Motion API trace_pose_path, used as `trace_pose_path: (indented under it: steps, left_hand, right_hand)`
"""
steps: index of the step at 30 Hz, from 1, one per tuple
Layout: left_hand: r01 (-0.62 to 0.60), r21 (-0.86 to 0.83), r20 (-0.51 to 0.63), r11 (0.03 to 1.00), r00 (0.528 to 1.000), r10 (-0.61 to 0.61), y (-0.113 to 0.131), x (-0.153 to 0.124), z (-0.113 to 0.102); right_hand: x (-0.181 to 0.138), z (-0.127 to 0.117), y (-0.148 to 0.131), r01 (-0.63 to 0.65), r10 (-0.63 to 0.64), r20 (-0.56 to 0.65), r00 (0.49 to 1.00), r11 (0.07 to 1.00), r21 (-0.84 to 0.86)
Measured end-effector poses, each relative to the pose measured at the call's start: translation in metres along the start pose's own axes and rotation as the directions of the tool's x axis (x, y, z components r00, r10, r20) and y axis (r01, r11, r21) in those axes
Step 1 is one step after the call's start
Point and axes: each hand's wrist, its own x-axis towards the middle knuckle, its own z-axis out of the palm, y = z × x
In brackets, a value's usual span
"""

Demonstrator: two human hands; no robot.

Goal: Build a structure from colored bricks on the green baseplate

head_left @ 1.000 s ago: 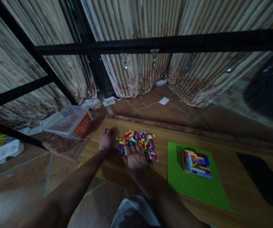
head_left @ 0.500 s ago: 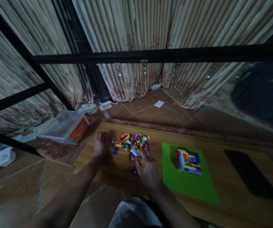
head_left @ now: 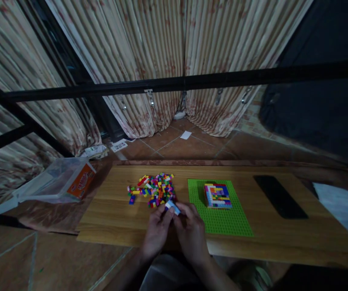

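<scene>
Both hands meet over the near edge of the wooden table, holding a small light-blue and white piece of joined toy bricks (head_left: pixel 173 207). My left hand (head_left: pixel 157 230) pinches its left end, and my right hand (head_left: pixel 190 228) grips its right end. Just beyond the fingers lies a loose pile of many-coloured toy bricks (head_left: pixel 158 186). To the right, a green baseplate (head_left: pixel 228 226) carries a low rectangular structure of coloured bricks (head_left: pixel 218 196). The fingertips partly cover the held piece, so its full shape is hidden.
A dark flat slab (head_left: pixel 279 197) lies on the table (head_left: pixel 113 218) at the right, with white paper (head_left: pixel 340 206) past it. A clear plastic box (head_left: pixel 61 178) with an orange label sits at the left. A black metal bar (head_left: pixel 167 84) crosses in front of curtains.
My left hand has come from the pile's left side to join my right hand at the light-blue and white piece, now nearer to me. The view has turned to the right.
</scene>
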Motion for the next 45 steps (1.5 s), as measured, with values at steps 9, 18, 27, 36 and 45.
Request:
trace_pose_path:
  steps: [9, 18, 27, 36, 45]
  left_hand:
    - [-0.080, 0.364, 0.214, 0.928, 0.977, 0.001, 0.017, -0.012, 0.004]
    - [-0.084, 0.277, 0.224, 0.957, 0.974, 0.021, 0.005, -0.004, 0.018]
    - [-0.139, 0.629, 0.192, 0.765, 0.981, 0.020, 0.003, 0.028, 0.017]
    - [-0.168, 0.946, 0.178, 0.279, 0.984, -0.010, 0.006, 0.052, 0.015]
    - [-0.105, 0.943, 0.090, 0.315, 0.994, 0.062, 0.008, 0.051, 0.015]
  right_hand:
    - [-0.003, -0.023, 0.019, -0.370, 0.304, 0.212, 0.929, 0.738, 0.565]
    - [-0.004, -0.031, 0.018, -0.513, 0.481, 0.258, 0.838, 0.531, 0.675]
    - [-0.002, -0.046, 0.033, -0.546, 0.573, 0.225, 0.788, 0.482, 0.686]
    - [-0.013, -0.102, 0.056, -0.449, 0.563, -0.090, 0.821, 0.735, 0.507]
    - [-0.001, -0.147, 0.076, -0.382, 0.441, -0.223, 0.870, 0.886, 0.261]
